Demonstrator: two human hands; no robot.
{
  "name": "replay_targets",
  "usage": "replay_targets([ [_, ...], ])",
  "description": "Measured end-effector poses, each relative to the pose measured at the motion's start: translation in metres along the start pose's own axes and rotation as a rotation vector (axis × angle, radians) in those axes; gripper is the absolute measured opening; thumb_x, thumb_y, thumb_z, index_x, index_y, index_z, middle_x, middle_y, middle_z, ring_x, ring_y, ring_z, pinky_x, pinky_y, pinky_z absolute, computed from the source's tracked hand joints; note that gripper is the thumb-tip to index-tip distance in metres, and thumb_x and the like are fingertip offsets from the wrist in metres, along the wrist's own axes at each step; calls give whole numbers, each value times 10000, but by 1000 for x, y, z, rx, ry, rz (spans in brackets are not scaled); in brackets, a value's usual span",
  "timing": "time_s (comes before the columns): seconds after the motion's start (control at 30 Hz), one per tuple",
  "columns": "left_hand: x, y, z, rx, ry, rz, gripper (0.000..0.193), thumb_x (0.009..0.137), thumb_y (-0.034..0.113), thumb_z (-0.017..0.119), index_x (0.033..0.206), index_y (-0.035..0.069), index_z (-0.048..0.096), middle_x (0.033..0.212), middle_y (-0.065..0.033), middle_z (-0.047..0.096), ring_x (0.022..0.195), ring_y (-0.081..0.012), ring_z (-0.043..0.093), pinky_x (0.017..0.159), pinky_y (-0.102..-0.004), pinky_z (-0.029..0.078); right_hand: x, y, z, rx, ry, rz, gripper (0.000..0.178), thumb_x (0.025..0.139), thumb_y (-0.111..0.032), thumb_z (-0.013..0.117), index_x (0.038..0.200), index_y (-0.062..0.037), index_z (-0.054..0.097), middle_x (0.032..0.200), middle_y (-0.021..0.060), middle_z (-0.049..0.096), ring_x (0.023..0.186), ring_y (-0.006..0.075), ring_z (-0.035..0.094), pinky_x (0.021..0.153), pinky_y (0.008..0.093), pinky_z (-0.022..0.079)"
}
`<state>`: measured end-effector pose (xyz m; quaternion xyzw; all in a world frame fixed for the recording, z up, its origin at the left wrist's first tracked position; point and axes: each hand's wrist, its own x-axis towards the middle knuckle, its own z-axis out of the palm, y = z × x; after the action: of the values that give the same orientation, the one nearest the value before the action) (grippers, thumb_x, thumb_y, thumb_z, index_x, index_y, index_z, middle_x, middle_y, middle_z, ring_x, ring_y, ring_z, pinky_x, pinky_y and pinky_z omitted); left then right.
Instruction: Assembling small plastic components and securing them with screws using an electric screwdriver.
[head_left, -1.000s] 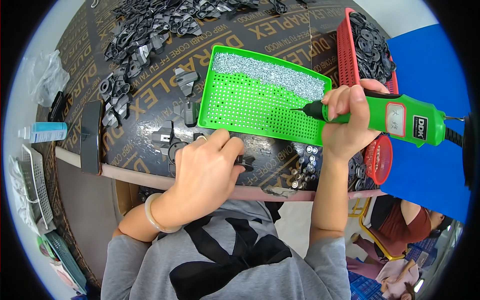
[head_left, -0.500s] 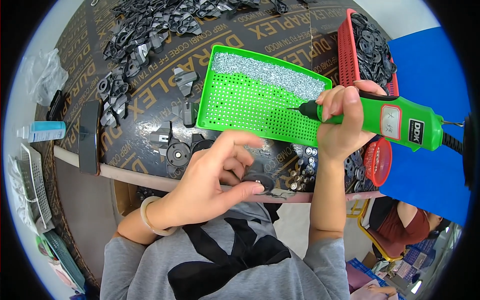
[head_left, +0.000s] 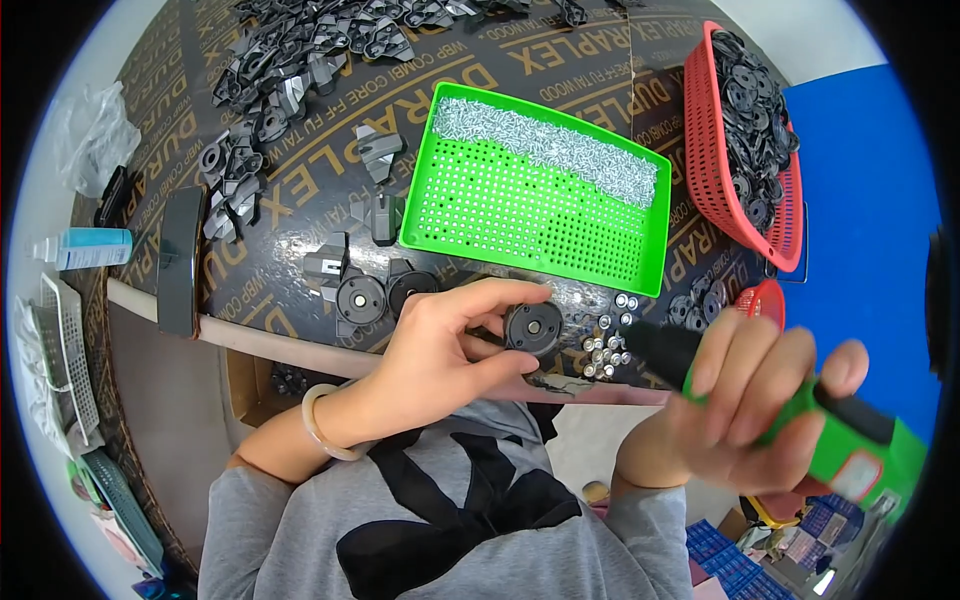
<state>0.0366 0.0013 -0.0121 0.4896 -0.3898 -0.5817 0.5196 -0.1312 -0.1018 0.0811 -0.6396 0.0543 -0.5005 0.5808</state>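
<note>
Left hand part closed, thumb and fingers pinching a black disc by its rim; disc face up above the surface's near edge, in front of the near edge of the green tray; whether it rests on the table or hangs just over it, cannot tell; right hand wrapped round a green power screwdriver, blurred; its dark nose points toward the metal caps, clustered between the tray's near edge and the surface's near edge; bit too blurred to make out.

Progress, as judged: held disc shows a bright metal centre, so one piece looks seated; whether any screw is in it, cannot tell; two similar discs lie to the left of the hand, near the surface's near edge, beside angular black parts; whether these count as finished, unclear.

Left over: plenty of screws banked along the tray's far edge; many discs heaped in the red basket toward the surface's right edge; a large pile of black parts at the far left corner; work looks far from through.
</note>
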Motion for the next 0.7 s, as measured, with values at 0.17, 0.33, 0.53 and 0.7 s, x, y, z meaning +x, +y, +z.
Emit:
replay_targets([
  [0.17,2,-5,1,76,-12,10,520,785,-137,697,1271,-31,546,954,-76,650,847,-89,636,728,-230,560,-13,1,6,-17,-43,29,283,957,-192,580,1140,-89,390,651,21,514,525,116,492,554,290,437],
  [0.33,0,-4,2,47,-1,-28,508,785,-151,681,1261,-38,545,1011,-102,662,904,-114,657,763,-236,583,-18,9,5,-16,-27,31,284,957,-183,580,1136,-74,389,655,28,524,521,125,509,544,296,455],
  [0.53,0,-7,6,34,6,51,513,783,-147,681,1265,-37,545,998,-103,675,919,-115,660,765,-237,566,-19,7,3,-21,-22,28,275,958,-177,577,1132,-70,393,655,27,521,519,125,508,541,299,458],
  [0.7,0,-8,7,18,6,26,517,783,-148,679,1270,-35,549,918,-79,683,865,-91,649,716,-216,538,-20,8,5,-16,7,44,243,958,-169,575,1098,-71,401,660,29,526,527,126,513,545,302,461],
])
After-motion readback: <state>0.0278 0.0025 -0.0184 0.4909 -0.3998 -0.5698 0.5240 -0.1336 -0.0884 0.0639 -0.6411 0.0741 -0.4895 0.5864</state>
